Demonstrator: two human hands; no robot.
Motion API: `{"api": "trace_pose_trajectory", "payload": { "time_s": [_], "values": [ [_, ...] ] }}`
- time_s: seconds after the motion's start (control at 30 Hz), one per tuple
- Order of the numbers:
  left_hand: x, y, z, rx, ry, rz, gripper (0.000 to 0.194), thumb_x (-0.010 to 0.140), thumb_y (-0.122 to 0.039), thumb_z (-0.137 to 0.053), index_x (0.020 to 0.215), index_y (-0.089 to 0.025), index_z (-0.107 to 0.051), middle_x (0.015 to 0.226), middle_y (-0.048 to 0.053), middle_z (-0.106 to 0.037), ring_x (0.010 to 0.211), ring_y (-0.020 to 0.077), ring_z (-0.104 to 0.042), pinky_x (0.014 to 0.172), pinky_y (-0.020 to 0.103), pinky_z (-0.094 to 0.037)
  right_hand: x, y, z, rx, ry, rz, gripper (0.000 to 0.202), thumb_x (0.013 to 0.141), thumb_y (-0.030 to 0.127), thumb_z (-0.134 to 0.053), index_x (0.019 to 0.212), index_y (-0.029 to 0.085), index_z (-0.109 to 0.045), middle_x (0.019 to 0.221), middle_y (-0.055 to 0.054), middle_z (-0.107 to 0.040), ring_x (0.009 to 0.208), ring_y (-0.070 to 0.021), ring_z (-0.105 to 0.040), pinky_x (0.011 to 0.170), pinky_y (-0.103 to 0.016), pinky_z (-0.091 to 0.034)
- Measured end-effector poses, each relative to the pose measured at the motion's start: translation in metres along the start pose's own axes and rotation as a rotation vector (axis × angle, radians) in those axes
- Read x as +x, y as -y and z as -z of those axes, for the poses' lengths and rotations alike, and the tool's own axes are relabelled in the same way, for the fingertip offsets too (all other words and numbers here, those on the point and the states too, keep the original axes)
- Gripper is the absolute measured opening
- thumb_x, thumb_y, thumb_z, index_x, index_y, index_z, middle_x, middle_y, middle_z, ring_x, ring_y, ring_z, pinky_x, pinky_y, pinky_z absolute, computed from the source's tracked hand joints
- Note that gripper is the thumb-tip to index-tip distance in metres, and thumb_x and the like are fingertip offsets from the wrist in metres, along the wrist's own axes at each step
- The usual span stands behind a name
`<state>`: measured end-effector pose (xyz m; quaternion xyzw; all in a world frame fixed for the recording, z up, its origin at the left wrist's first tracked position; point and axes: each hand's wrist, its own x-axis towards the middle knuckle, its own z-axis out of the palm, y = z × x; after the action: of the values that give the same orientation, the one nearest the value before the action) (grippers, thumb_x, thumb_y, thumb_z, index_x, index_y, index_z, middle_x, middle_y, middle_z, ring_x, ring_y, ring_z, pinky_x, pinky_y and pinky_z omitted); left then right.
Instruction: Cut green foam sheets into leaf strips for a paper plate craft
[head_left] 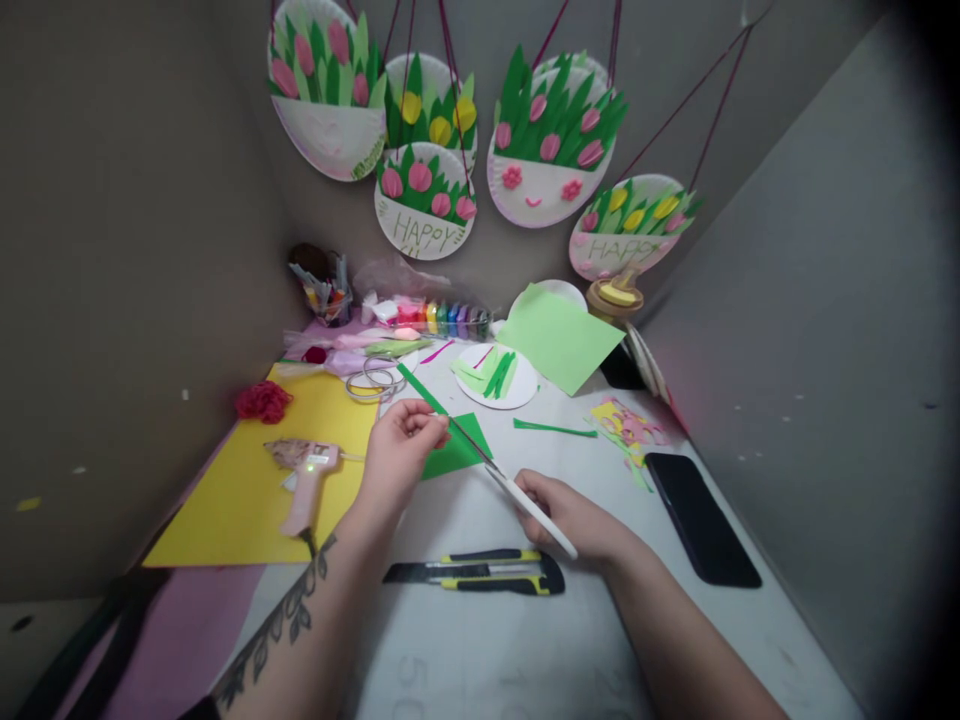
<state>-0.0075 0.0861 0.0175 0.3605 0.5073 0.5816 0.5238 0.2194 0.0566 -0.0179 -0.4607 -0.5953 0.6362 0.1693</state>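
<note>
My left hand (401, 445) is closed in a pinch on a narrow dark green paper strip (417, 384), which slants up and left from the fingers. In my right hand (568, 512) are white-handled scissors (534, 508), with the blades pointing up and left toward the pinching fingertips. Whether the blades touch the strip I cannot tell. A dark green paper piece (459, 458) shows beneath the blades, partly hidden by my left hand. Nearer to me lies a black and yellow utility knife (487, 572). More thin green strips (553, 428) rest beyond my right hand.
A pink glue gun (306, 490) lies on yellow paper (217, 500) at left. A phone (701, 518) and paper scraps (630, 424) are at right. Behind are a white plate (517, 395) of green cuttings, light green paper (559, 340) and hanging plate crafts (551, 190).
</note>
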Motion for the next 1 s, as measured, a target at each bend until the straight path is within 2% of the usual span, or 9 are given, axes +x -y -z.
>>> {"api": "trace_pose_trajectory", "payload": {
  "time_s": [0.37, 0.57, 0.77, 1.0],
  "values": [
    [0.0, 0.0037, 0.0003, -0.001, 0.017, 0.019, 0.035, 0.059, -0.034, -0.079, 0.078, -0.016, -0.055, 0.056, -0.004, -0.06, 0.053, 0.01, -0.058, 0.056, 0.021, -0.046, 0.0001, 0.0007, 0.0001, 0.045, 0.018, -0.004, 0.022, 0.06, 0.011, -0.056, 0.077, 0.02, -0.044, 0.063, 0.007, -0.047, 0.056, -0.0079, -0.04, 0.049, -0.019, -0.027],
    [-0.0026, 0.0033, -0.0016, -0.006, 0.039, 0.033, 0.034, 0.059, -0.031, -0.078, 0.079, -0.016, -0.055, 0.057, -0.004, -0.06, 0.053, 0.0093, -0.058, 0.056, 0.021, -0.046, 0.0002, 0.0, -0.0003, -0.004, 0.01, 0.028, 0.021, 0.062, 0.012, -0.056, 0.078, 0.021, -0.044, 0.066, 0.006, -0.048, 0.06, -0.0091, -0.041, 0.051, -0.02, -0.029],
    [-0.0031, 0.0028, -0.0036, -0.002, 0.037, 0.043, 0.035, 0.058, -0.033, -0.078, 0.078, -0.017, -0.054, 0.055, -0.005, -0.059, 0.052, 0.0099, -0.058, 0.056, 0.022, -0.046, -0.0001, 0.0008, -0.0015, 0.015, 0.016, 0.045, 0.022, 0.065, 0.019, -0.06, 0.077, 0.021, -0.042, 0.064, 0.006, -0.045, 0.058, -0.0092, -0.039, 0.05, -0.02, -0.028],
    [-0.0022, 0.0009, 0.0005, 0.055, 0.081, 0.037, 0.03, 0.061, -0.035, -0.077, 0.075, -0.016, -0.058, 0.059, -0.001, -0.063, 0.056, 0.0113, -0.059, 0.057, 0.022, -0.046, 0.0005, 0.0009, -0.0012, 0.035, -0.014, 0.017, 0.02, 0.06, 0.014, -0.056, 0.075, 0.02, -0.044, 0.063, 0.006, -0.045, 0.057, -0.0084, -0.038, 0.049, -0.02, -0.027]
  ]
}}
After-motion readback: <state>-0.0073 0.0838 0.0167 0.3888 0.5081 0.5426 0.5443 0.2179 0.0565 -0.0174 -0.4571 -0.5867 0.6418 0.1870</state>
